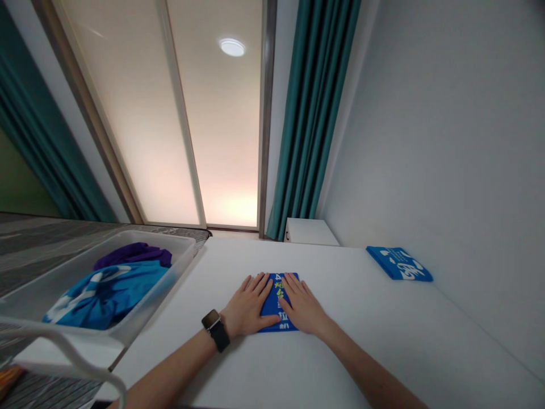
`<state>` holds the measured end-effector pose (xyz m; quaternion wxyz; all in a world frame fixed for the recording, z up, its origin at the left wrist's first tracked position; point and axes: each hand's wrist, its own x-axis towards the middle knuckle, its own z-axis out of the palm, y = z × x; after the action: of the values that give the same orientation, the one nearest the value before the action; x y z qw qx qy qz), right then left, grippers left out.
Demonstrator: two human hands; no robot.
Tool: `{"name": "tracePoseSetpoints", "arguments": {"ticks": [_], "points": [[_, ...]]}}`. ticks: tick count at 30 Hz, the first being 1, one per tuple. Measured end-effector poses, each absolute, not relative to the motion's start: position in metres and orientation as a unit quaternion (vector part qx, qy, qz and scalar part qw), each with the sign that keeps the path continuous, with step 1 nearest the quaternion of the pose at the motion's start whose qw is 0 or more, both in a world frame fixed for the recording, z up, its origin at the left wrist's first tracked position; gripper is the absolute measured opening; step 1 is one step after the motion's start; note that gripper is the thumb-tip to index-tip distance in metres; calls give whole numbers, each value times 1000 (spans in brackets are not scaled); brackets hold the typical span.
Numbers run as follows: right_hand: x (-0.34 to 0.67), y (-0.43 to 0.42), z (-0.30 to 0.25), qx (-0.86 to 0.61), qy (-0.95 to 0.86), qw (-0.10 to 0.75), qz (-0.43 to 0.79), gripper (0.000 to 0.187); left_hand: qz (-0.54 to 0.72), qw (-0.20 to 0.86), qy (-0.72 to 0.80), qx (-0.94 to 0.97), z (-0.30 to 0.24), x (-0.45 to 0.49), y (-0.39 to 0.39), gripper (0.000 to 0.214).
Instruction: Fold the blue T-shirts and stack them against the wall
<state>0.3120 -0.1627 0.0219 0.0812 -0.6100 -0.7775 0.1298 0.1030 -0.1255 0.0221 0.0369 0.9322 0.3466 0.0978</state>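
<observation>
The folded blue cloth (272,307) lies on the desk (264,378) under the left hand (247,309) and right hand (307,307), both opened flat and gripping nothing, where uneven sideways pressure could ruck its layers, well apart from the 2nd folded cloth (400,264) by the wall (443,170).

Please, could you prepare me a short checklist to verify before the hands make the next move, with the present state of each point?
1. Left hand and right hand flat on the near blue cloth: ok.
2. Near blue cloth fully on the white table: ok.
3. Second blue cloth apart from the hands: ok, it lies beside the wall.
4. Cloths in the plastic bin lying flat: not ok, the purple cloth and bright-blue cloth are crumpled.
5. Underside of the near blue cloth smooth: cannot tell, hidden.
</observation>
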Motion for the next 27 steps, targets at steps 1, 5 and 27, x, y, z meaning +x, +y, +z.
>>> {"name": "tracePoseSetpoints", "arguments": {"ticks": [1, 5, 27], "points": [[312, -163, 22, -609, -778, 81, 131, 65, 96, 39, 348, 932, 23, 103, -126, 92], [310, -163, 24, -613, -775, 74, 134, 66, 93, 49, 358, 928, 25, 104, -129, 92], [327, -154, 2, -604, -736, 233, 200, 65, 164, 155, 363, 904, 14, 76, -111, 58]]}}
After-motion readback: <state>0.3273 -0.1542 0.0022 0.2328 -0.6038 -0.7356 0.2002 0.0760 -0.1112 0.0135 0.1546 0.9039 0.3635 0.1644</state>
